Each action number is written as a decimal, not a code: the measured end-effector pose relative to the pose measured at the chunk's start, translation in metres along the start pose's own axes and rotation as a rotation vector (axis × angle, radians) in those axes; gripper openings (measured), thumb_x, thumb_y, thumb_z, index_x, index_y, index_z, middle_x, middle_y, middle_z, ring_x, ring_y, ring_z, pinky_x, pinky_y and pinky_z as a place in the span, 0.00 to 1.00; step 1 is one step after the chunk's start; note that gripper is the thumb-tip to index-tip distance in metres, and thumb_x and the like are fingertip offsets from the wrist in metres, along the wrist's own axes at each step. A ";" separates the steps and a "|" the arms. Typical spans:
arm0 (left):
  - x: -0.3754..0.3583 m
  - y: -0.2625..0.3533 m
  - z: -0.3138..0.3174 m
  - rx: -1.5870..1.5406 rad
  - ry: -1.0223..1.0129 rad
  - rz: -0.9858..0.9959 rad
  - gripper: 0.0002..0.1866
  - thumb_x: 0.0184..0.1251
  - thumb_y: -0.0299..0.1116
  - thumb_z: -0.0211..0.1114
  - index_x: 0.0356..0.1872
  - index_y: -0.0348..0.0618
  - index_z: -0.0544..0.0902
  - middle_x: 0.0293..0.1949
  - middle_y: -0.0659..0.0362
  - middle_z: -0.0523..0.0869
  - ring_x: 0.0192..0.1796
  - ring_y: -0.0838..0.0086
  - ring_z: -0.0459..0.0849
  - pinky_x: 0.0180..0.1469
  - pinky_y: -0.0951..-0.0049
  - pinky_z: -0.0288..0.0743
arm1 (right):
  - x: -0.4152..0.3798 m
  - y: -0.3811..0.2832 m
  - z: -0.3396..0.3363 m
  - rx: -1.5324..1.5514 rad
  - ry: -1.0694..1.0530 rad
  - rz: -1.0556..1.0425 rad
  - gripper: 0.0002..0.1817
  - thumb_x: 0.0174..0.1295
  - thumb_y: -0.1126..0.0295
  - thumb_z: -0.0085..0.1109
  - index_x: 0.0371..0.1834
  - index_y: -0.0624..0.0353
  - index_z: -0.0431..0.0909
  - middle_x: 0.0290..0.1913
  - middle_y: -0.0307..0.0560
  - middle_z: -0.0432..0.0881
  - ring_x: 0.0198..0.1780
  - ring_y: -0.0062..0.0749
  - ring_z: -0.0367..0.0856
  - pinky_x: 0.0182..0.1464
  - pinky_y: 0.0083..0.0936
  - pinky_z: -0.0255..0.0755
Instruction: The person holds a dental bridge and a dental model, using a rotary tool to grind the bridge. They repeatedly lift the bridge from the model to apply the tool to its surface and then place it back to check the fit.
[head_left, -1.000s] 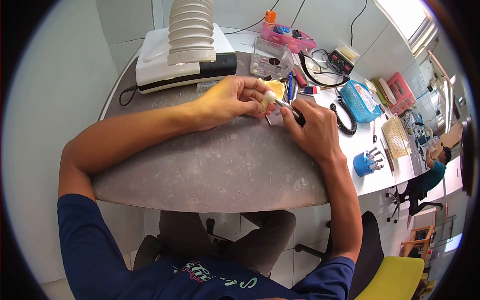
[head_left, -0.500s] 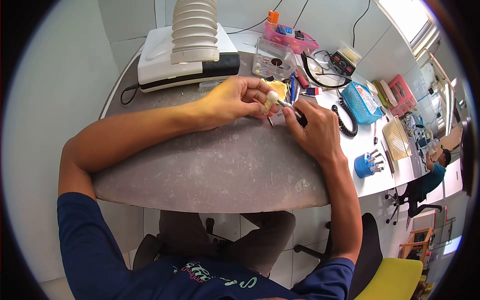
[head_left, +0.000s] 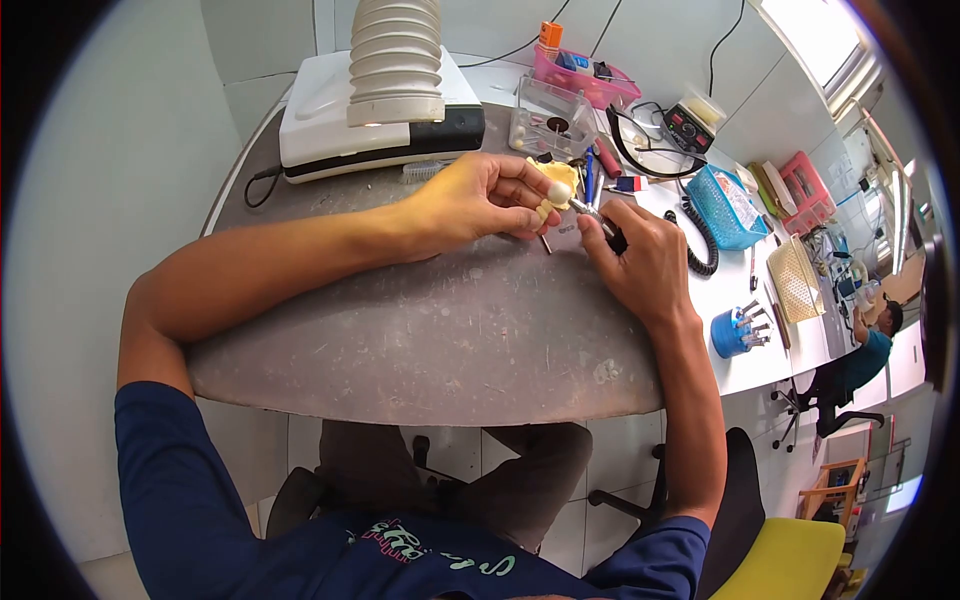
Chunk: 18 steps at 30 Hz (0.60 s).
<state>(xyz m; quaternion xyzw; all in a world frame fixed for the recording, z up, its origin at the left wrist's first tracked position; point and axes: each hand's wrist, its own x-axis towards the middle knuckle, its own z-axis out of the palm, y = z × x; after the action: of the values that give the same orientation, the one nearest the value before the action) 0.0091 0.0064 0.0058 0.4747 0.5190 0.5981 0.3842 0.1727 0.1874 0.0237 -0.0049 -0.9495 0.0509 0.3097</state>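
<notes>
Between the fingertips of my left hand (head_left: 490, 200) is a small cream-coloured dental piece (head_left: 545, 210), with tooth-like bumps showing. My right hand (head_left: 640, 250) is wrapped around a rotary handpiece (head_left: 592, 213), its metal nose aimed left at the piece. At the handpiece's end a rounded white tip (head_left: 560, 192) overlaps the dental piece in this view. Both hands are above the grey worktop (head_left: 420, 340), fingertips close together. Behind them lies a yellowish cast-like piece (head_left: 555, 174), partly hidden by my left fingers.
A white extraction unit (head_left: 330, 115) with a ribbed hose (head_left: 396, 60) stands at the back left. Behind my hands are a clear box (head_left: 535, 125) and pink basket (head_left: 610, 93). A blue bur holder (head_left: 733, 335) is at right. Another person (head_left: 870, 350) sits farther right.
The dental piece and white tip have shifted slightly right and turned, so more of the tooth-like bumps shows. My right hand has moved slightly right, still on the handpiece.
</notes>
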 end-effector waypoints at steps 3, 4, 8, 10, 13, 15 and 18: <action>0.001 -0.001 0.000 -0.002 0.000 -0.002 0.19 0.70 0.25 0.67 0.59 0.33 0.77 0.51 0.53 0.88 0.53 0.75 0.86 0.60 0.73 0.80 | 0.000 0.000 0.000 -0.030 -0.023 -0.004 0.19 0.66 0.55 0.64 0.30 0.61 0.82 0.26 0.48 0.83 0.22 0.42 0.82 0.28 0.37 0.75; 0.001 -0.001 0.000 -0.002 -0.002 -0.004 0.18 0.70 0.25 0.67 0.59 0.34 0.77 0.51 0.54 0.88 0.53 0.76 0.86 0.60 0.73 0.81 | 0.000 -0.001 0.000 -0.031 -0.024 -0.003 0.19 0.66 0.55 0.64 0.30 0.61 0.82 0.26 0.48 0.83 0.22 0.42 0.82 0.28 0.37 0.75; 0.002 -0.006 -0.002 -0.022 0.021 0.021 0.16 0.69 0.25 0.68 0.55 0.32 0.80 0.48 0.53 0.89 0.51 0.76 0.87 0.55 0.75 0.82 | 0.001 -0.003 -0.001 -0.018 -0.015 -0.044 0.18 0.66 0.55 0.64 0.30 0.61 0.82 0.25 0.48 0.83 0.22 0.42 0.82 0.27 0.36 0.75; 0.003 -0.006 -0.002 -0.007 0.026 0.010 0.15 0.69 0.26 0.70 0.54 0.32 0.81 0.48 0.53 0.90 0.49 0.77 0.87 0.54 0.76 0.83 | 0.001 -0.003 -0.001 -0.021 -0.011 -0.047 0.18 0.66 0.55 0.64 0.30 0.61 0.82 0.25 0.48 0.83 0.22 0.42 0.82 0.27 0.36 0.75; 0.002 -0.004 -0.001 0.017 0.051 -0.007 0.16 0.68 0.27 0.71 0.53 0.32 0.82 0.47 0.55 0.90 0.48 0.78 0.87 0.54 0.77 0.82 | 0.000 0.000 0.000 -0.015 -0.010 -0.003 0.18 0.66 0.55 0.64 0.30 0.60 0.82 0.25 0.48 0.83 0.22 0.42 0.83 0.27 0.37 0.75; 0.002 -0.005 -0.001 0.021 0.050 0.000 0.15 0.68 0.27 0.71 0.53 0.32 0.82 0.47 0.55 0.90 0.48 0.78 0.87 0.54 0.77 0.82 | 0.001 -0.001 -0.001 -0.025 -0.018 -0.011 0.18 0.66 0.55 0.64 0.30 0.60 0.82 0.25 0.47 0.83 0.23 0.42 0.83 0.28 0.37 0.75; 0.002 -0.004 -0.001 0.041 0.056 0.007 0.15 0.68 0.27 0.71 0.53 0.33 0.82 0.45 0.56 0.89 0.46 0.79 0.87 0.53 0.78 0.81 | 0.000 -0.003 -0.002 -0.024 -0.037 -0.052 0.18 0.65 0.55 0.64 0.31 0.60 0.82 0.25 0.47 0.83 0.23 0.42 0.83 0.28 0.36 0.75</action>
<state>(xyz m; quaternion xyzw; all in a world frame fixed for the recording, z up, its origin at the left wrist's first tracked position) 0.0076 0.0087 0.0022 0.4675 0.5399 0.6017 0.3576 0.1737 0.1848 0.0258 0.0171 -0.9553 0.0315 0.2933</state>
